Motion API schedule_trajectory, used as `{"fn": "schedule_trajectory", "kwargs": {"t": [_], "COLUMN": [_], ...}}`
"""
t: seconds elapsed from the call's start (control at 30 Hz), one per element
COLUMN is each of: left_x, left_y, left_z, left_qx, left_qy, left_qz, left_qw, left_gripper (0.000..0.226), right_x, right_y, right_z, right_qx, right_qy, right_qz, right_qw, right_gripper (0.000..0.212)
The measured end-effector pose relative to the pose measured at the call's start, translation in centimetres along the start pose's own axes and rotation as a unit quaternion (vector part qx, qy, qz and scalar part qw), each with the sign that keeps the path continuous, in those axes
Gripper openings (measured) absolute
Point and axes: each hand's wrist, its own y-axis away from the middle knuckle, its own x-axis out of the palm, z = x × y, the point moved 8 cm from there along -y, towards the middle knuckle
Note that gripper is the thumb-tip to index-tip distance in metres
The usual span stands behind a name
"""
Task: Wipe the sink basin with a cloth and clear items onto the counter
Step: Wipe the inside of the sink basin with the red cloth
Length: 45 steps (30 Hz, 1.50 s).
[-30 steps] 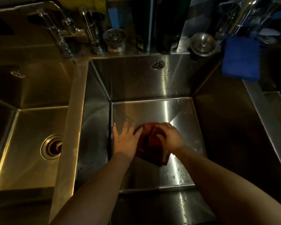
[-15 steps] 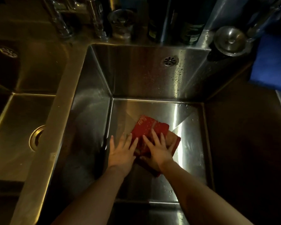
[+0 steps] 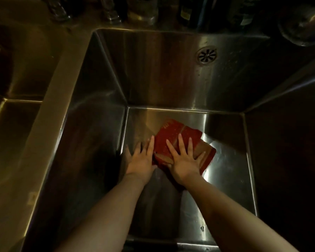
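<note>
Spread flat since a second ago, the red cloth [image 3: 173, 140] lies mid-floor in the sink basin [image 3: 229, 180], pinned by the right hand [image 3: 185, 161], fingers straight and splayed, and extending toward the far wall [image 3: 171, 73]; the left hand [image 3: 140, 160] rests flat alongside.

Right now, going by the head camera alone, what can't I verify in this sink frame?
All head view:
- Bottles and tap bases: cut off by the top edge.
- Print on the red cloth: too blurred to read.
- Cloth beneath the right hand: covered by palm and fingers.
- Basin floor near the front wall: partly hidden by both forearms.
- Left basin: too dark for detail.
</note>
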Motion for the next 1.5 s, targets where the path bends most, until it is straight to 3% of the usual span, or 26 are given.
{"fn": "schedule_trajectory", "kwargs": {"t": [0.17,0.37,0.57,0.97,1.2,1.37,1.5], "left_x": [0.5,2.7,3.7,3.3,2.9,2.2,1.3], "left_y": [-1.3,-0.1,-0.1,-0.2,-0.1,-1.5,-3.8], "left_z": [0.8,1.2,0.7,1.3,1.2,-0.1,-0.2], "left_qx": [-0.019,-0.042,0.009,0.015,0.02,-0.006,-0.012], "left_qy": [0.044,0.143,0.065,0.052,0.058,0.116,0.098], "left_qz": [0.033,0.058,0.112,0.098,0.106,0.105,0.094], "left_qw": [0.998,0.987,0.992,0.994,0.993,0.988,0.991], "left_gripper": [0.113,0.11,0.11,0.111,0.114,0.112,0.101], "right_x": [-0.2,0.1,-0.9,-1.3,-2.1,-2.4,-2.1], "right_y": [-0.9,0.6,0.4,0.7,1.6,0.2,-1.2], "right_z": [0.0,-0.4,-2.1,-2.2,-3.8,-1.4,-1.5], "right_qx": [0.013,0.013,0.031,0.058,0.17,0.158,0.158], "right_qy": [-0.015,0.002,-0.005,-0.025,-0.072,-0.142,-0.11], "right_qz": [-0.021,-0.048,-0.051,-0.085,-0.074,-0.063,-0.06], "right_qw": [1.0,0.999,0.998,0.994,0.98,0.975,0.979], "right_gripper": [0.078,0.066,0.064,0.069,0.071,0.085,0.087]}}
